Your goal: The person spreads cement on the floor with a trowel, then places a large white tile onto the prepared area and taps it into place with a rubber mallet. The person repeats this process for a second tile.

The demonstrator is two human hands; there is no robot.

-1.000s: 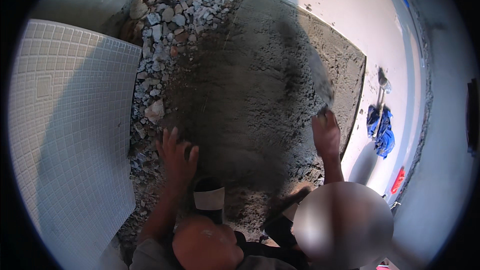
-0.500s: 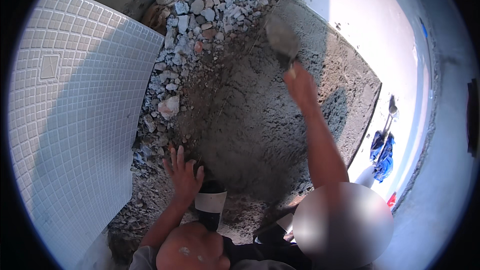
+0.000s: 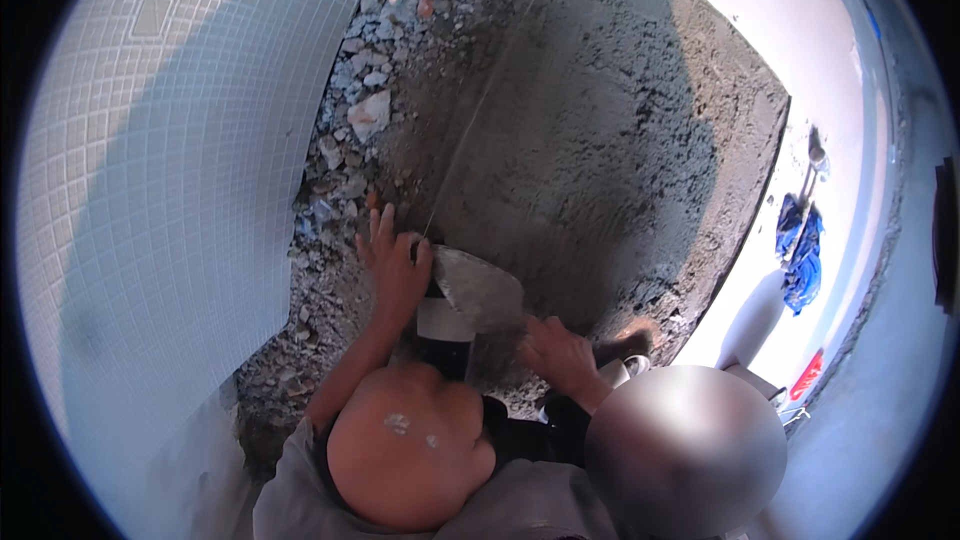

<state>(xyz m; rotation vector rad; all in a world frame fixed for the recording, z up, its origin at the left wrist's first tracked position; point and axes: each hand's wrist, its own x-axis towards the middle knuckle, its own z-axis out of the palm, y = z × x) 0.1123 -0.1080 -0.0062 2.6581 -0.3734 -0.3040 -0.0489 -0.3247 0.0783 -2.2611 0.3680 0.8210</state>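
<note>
My right hand (image 3: 562, 352) is closed round the handle of a pointing trowel (image 3: 480, 288), whose mortar-smeared blade lies flat near my left hand. With thumb and forefinger brought together, my left hand (image 3: 395, 265) is at the near end of a thin taut string (image 3: 468, 135); its other fingers spread over the rubble edge. The string runs away from me along the left side of a bed of wet grey mortar (image 3: 590, 130). Close to the trowel the mortar looks smoothed, and farther right it is rough and pitted. My hand covers the string's end.
Broken stone rubble (image 3: 370, 115) borders the mortar on the left, beside a raised panel of small light tiles (image 3: 215, 130). A pale smooth floor (image 3: 750, 20) lies to the right, with a blue cloth (image 3: 803, 255) and a long-handled tool (image 3: 818, 162) on it. My boot (image 3: 440, 330) stands between my hands.
My right hand has drawn the trowel back from the far mortar to beside my left hand. The left hand's thumb and forefinger have come closer together. The view has shifted nearer to me.
</note>
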